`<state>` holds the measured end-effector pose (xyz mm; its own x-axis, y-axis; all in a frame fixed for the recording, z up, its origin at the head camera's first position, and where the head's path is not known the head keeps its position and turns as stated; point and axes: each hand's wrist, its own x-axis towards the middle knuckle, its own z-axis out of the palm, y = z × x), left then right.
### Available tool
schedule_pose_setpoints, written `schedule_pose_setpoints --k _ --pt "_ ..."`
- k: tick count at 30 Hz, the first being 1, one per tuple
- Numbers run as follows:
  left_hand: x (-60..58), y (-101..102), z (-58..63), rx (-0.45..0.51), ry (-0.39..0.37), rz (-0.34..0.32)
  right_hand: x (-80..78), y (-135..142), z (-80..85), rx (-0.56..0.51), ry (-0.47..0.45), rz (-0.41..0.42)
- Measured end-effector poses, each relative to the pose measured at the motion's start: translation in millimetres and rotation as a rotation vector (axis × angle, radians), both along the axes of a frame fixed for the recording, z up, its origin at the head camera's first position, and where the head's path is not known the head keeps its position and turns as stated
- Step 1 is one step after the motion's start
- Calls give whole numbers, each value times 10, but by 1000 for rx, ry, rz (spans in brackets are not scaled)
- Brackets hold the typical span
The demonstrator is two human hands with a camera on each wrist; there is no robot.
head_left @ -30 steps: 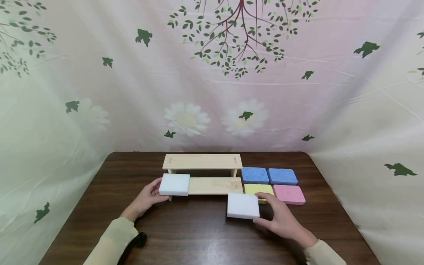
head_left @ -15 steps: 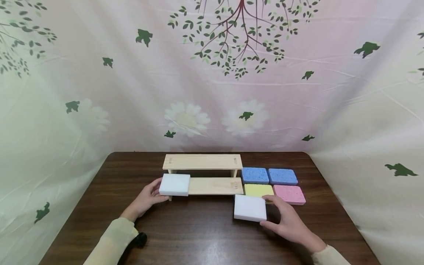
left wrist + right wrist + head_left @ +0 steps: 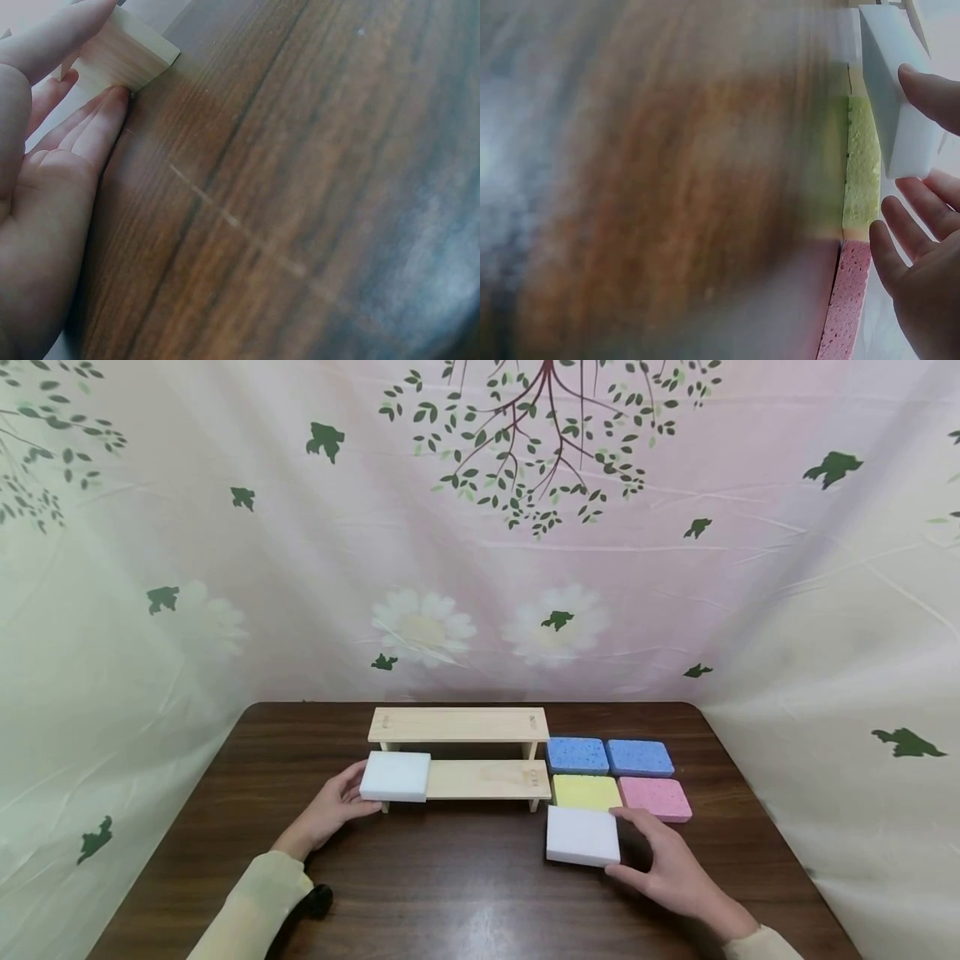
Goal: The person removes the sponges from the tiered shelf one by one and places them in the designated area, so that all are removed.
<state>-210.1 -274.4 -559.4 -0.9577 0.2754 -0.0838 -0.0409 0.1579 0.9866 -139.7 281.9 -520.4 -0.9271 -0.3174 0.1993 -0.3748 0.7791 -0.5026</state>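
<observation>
In the head view my left hand (image 3: 333, 804) grips the left edge of a white sponge block (image 3: 395, 776), which lies on the left end of the lower wooden step (image 3: 487, 779). The left wrist view shows its fingers (image 3: 105, 124) beside the step's wooden leg (image 3: 124, 56). My right hand (image 3: 671, 867) pinches a second white sponge block (image 3: 582, 835) by its right side, thumb in front and fingers behind. This block is raised above the table, as the right wrist view shows, and overlaps the front of a yellow sponge (image 3: 585, 791) in the head view.
A pink sponge (image 3: 655, 799) lies to the right of the yellow one. Behind them are two blue sponges (image 3: 577, 755). The upper wooden step (image 3: 459, 725) stands at the back of the dark wooden table (image 3: 420, 893). A patterned curtain (image 3: 480, 560) surrounds the table.
My right hand has moved right and slightly toward the front with its white sponge block, away from the lower step. My left hand and its block have stayed in place.
</observation>
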Motion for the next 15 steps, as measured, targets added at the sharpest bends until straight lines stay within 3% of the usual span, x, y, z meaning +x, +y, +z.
schedule_pose_setpoints --k 15 --pt "10 3 9 -22 16 1 24 90 -90 46 -6 18"
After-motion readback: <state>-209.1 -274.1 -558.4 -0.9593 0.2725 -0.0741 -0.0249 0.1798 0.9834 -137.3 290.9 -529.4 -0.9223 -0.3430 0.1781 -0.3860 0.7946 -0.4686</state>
